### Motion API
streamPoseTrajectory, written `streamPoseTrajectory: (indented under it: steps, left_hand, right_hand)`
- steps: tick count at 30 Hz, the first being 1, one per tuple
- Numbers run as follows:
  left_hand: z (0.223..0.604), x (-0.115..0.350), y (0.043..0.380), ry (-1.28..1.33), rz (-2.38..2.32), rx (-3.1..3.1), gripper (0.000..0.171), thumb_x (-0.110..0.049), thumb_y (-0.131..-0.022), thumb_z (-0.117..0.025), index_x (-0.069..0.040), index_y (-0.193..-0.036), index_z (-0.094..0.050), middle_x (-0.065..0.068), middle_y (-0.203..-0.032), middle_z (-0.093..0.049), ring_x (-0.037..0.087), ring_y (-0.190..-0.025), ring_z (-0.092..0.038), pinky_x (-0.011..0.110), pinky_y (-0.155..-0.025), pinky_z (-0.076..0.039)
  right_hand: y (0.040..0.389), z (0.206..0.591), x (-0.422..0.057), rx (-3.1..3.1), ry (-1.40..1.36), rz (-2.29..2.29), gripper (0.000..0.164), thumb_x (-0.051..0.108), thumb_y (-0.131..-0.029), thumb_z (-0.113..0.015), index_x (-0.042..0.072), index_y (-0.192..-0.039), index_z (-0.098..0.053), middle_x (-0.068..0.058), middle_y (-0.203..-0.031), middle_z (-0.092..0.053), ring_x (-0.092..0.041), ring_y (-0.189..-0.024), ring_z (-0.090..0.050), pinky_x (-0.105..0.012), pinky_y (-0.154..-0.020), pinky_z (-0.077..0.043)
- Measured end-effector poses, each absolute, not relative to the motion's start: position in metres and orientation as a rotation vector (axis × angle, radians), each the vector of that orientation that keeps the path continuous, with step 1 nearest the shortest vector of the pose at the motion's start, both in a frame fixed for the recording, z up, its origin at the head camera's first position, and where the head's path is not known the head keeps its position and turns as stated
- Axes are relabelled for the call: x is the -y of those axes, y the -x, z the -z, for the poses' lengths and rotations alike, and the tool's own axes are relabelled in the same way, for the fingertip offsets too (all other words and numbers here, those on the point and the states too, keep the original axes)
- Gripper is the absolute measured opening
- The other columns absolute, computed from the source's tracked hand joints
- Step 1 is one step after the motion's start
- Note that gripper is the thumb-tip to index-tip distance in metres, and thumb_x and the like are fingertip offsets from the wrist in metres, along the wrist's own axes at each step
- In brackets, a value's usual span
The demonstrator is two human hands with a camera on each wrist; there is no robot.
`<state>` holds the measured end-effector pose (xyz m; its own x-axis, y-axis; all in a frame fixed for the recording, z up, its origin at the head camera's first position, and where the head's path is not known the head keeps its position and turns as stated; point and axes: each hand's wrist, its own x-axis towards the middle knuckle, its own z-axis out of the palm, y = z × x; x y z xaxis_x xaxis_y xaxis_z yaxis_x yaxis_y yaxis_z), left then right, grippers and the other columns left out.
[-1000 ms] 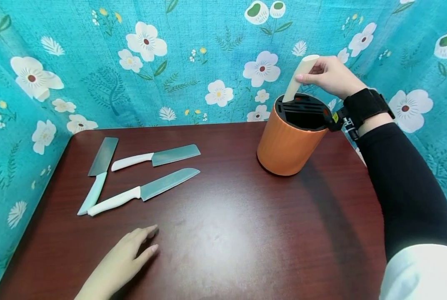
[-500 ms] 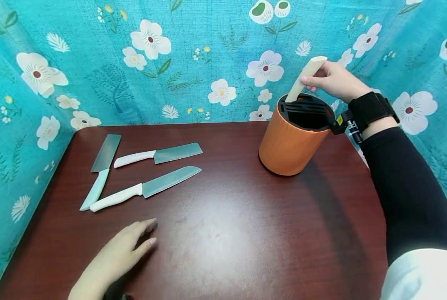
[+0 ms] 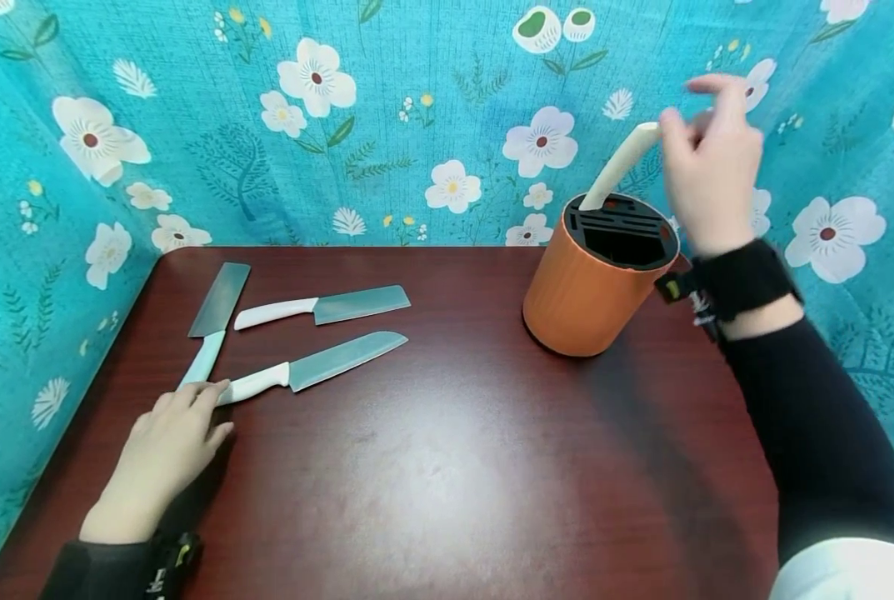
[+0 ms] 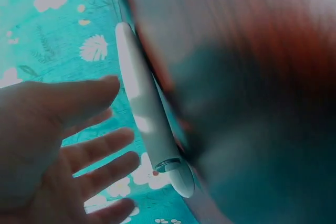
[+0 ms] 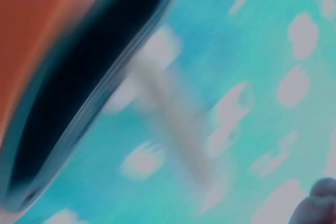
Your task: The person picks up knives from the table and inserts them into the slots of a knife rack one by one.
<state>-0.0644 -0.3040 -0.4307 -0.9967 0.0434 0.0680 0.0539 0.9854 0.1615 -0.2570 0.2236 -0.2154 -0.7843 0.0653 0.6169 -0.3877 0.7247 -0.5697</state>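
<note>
In the head view an orange knife block [image 3: 577, 296] stands at the back right, its black slotted top tilted toward me. A cream knife handle [image 3: 617, 168] sticks up from a slot, blade hidden inside. Just right of that handle my right hand [image 3: 716, 171] is raised, blurred, with nothing in its fingers. My left hand [image 3: 160, 450] reaches over the handle ends of a white-handled knife [image 3: 349, 358] and a pale-handled cleaver [image 3: 222, 298]. The left wrist view shows its fingers spread beside a white handle [image 4: 147, 108].
Another white-handled knife [image 3: 362, 305] lies behind the long one, blade pointing right. All lie on a dark red-brown table [image 3: 432, 467]. A turquoise flowered cloth [image 3: 387, 92] hangs behind the table and along its left side.
My right hand has let go of the cream handle standing in the block and moved off to the right. My left hand has moved left and forward to the knife handles.
</note>
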Motion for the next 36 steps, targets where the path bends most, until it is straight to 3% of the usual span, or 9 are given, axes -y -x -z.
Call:
streamPoseTrajectory:
  steps: [4,10,14,19,24,27,31,34,36]
  left_hand:
    - [0.432,0.308,0.074,0.071,0.223,2.993,0.052,-0.010,-0.083,-0.078,0.002,-0.129,-0.059,0.030,-0.122,-0.058,0.052,-0.107,-0.050,0.068,-0.081,-0.037]
    - [0.435,0.310,0.085,0.029,0.213,2.968,0.040,-0.004,-0.078,-0.081,0.004,-0.114,-0.065,0.028,-0.109,-0.063,0.048,-0.098,-0.051,0.062,-0.075,-0.031]
    - [0.438,0.313,0.088,0.020,0.248,2.962,0.038,0.001,-0.074,-0.082,0.006,-0.108,-0.066,0.029,-0.098,-0.065,0.047,-0.086,-0.056,0.059,-0.069,-0.033]
    - [0.440,0.312,0.091,0.055,0.270,2.960,0.033,0.008,-0.072,-0.080,0.009,-0.102,-0.067,0.029,-0.088,-0.064,0.049,-0.080,-0.059,0.063,-0.067,-0.039]
    - [0.438,0.314,0.085,0.060,0.304,3.002,0.029,0.006,-0.075,-0.080,0.007,-0.101,-0.068,0.030,-0.090,-0.065,0.051,-0.087,-0.061,0.074,-0.083,-0.038]
    - [0.431,0.317,0.079,0.051,0.377,3.006,0.027,0.001,-0.080,-0.079,0.006,-0.104,-0.068,0.032,-0.095,-0.065,0.051,-0.090,-0.062,0.074,-0.084,-0.039]
    - [0.410,0.317,0.077,0.083,0.486,2.899,0.029,0.000,-0.082,-0.079,0.008,-0.107,-0.068,0.035,-0.099,-0.065,0.050,-0.086,-0.062,0.065,-0.072,-0.046]
    - [0.383,0.310,0.078,0.108,0.523,2.753,0.031,0.003,-0.080,-0.080,0.009,-0.109,-0.069,0.036,-0.103,-0.066,0.051,-0.088,-0.062,0.064,-0.072,-0.047]
    - [0.358,0.299,0.079,0.107,0.513,2.633,0.032,0.003,-0.079,-0.081,0.008,-0.109,-0.071,0.034,-0.103,-0.067,0.047,-0.084,-0.062,0.051,-0.068,-0.048]
  right_hand:
    - [0.208,0.235,-0.173,2.256,-0.661,-0.673,0.022,0.015,-0.098,-0.056,0.007,-0.110,-0.072,-0.005,-0.062,-0.053,-0.004,-0.053,-0.038,-0.023,-0.055,-0.027]
    - [0.144,0.293,-0.106,2.429,-1.351,-0.522,0.016,0.026,-0.096,-0.066,0.016,-0.106,-0.072,0.007,-0.091,-0.074,-0.007,-0.072,-0.065,-0.026,-0.066,-0.052]
    - [0.121,0.341,-0.078,2.563,-1.639,-0.515,0.009,0.028,-0.094,-0.067,0.020,-0.092,-0.070,0.012,-0.075,-0.066,0.000,-0.063,-0.055,-0.016,-0.057,-0.042]
    - [0.113,0.378,-0.067,2.884,-1.536,-0.612,0.031,0.038,-0.096,-0.066,0.023,-0.071,-0.055,0.015,-0.065,-0.046,0.004,-0.061,-0.045,-0.015,-0.057,-0.033]
    - [0.110,0.393,-0.070,2.961,-1.434,-0.752,0.029,0.036,-0.097,-0.065,0.024,-0.073,-0.055,0.016,-0.066,-0.047,0.003,-0.062,-0.045,-0.015,-0.058,-0.035]
    - [0.109,0.396,-0.073,2.962,-1.411,-0.823,0.027,0.036,-0.097,-0.065,0.023,-0.075,-0.056,0.016,-0.067,-0.049,0.003,-0.061,-0.044,-0.015,-0.057,-0.035]
    - [0.108,0.397,-0.079,2.956,-1.375,-0.907,0.031,0.043,-0.097,-0.064,0.025,-0.074,-0.056,0.017,-0.065,-0.047,0.004,-0.059,-0.042,-0.015,-0.056,-0.033]
    - [0.109,0.388,-0.086,2.929,-1.369,-0.945,0.033,0.048,-0.096,-0.062,0.026,-0.073,-0.057,0.018,-0.065,-0.048,0.004,-0.059,-0.044,-0.015,-0.057,-0.036]
    - [0.111,0.377,-0.091,2.887,-1.358,-0.969,0.030,0.047,-0.096,-0.062,0.026,-0.074,-0.060,0.018,-0.066,-0.050,0.004,-0.060,-0.047,-0.017,-0.057,-0.038]
